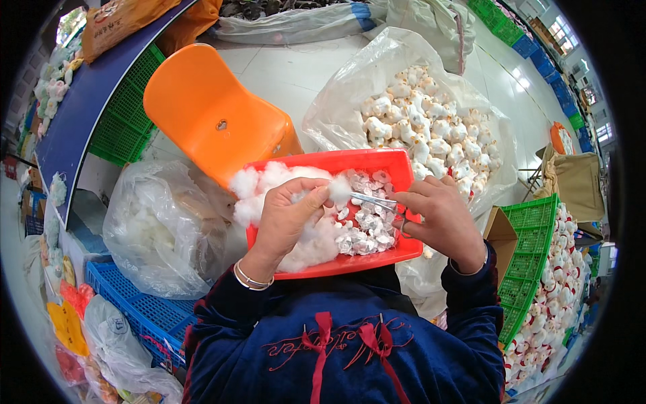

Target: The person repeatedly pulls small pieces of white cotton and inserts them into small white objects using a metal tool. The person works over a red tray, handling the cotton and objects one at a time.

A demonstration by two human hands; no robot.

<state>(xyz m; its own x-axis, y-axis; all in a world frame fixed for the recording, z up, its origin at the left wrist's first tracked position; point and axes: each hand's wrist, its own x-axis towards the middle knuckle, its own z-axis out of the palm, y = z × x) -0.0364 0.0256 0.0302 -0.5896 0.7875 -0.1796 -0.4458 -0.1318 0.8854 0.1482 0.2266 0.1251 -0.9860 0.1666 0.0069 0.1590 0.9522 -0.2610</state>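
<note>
My left hand [291, 214] pinches a small tuft of white stuffing [340, 189] between thumb and fingers. In my right hand [441, 214] is a slim metal pair of forceps [371, 199] with finger loops, its tip pointing left at the tuft. Whether the tip grips the fibres is too small to tell. Both hands are above a red tray [400, 163]. Fluffy white stuffing [311, 246] fills the tray's left side and spills over its rim. Many small, shiny, whitish round pieces [367, 229] lie in its right side.
An orange chair [215, 121] stands beyond the tray. A clear bag of small white plush toys [431, 128] sits far right. Left are a bag of stuffing [161, 229] and a blue crate [145, 303]. A green crate [528, 249] stands right, beside more toys [552, 296].
</note>
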